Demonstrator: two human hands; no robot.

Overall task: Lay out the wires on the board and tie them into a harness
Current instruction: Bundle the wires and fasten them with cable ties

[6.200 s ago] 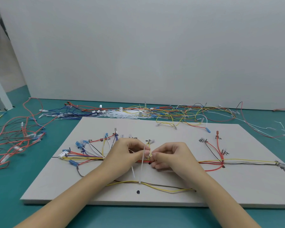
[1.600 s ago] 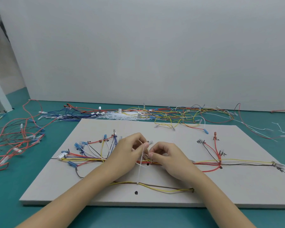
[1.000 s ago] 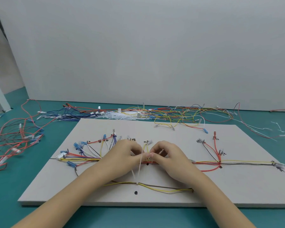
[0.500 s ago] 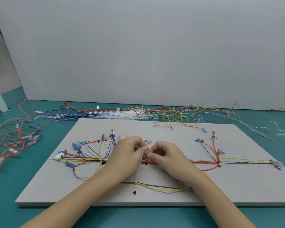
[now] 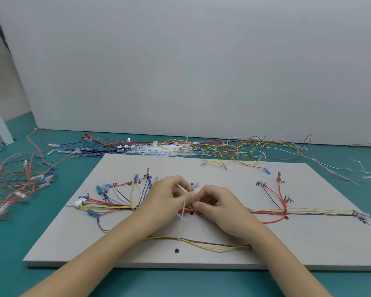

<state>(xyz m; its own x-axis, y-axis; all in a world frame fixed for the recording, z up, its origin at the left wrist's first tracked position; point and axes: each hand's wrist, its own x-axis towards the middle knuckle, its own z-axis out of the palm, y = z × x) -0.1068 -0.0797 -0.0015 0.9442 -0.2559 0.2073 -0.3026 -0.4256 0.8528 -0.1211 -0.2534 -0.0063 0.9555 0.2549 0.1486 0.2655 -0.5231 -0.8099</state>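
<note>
A pale board [image 5: 308, 243] lies on the teal table with coloured wires spread across it. The wire bundle [image 5: 107, 207] fans out at the left and runs right to a branch of red, yellow and brown wires [image 5: 278, 211]. At the board's middle my left hand [image 5: 163, 200] and my right hand [image 5: 219, 204] meet over the bundle. Both pinch a white cable tie [image 5: 181, 219] that wraps the wires there; its long tail hangs toward me. A yellow and brown wire pair [image 5: 212, 246] lies near the front edge.
Loose wires [image 5: 234, 146] and a heap of white cable ties [image 5: 156, 151] lie behind the board along the grey wall. Red wires [image 5: 15, 183] sprawl on the table at the left. Cut tie ends [image 5: 364, 174] lie at the far right.
Both hands have stayed at the middle of the bundle, working the white cable tie. The tie's tail has swung slightly. The camera has shifted a little.
</note>
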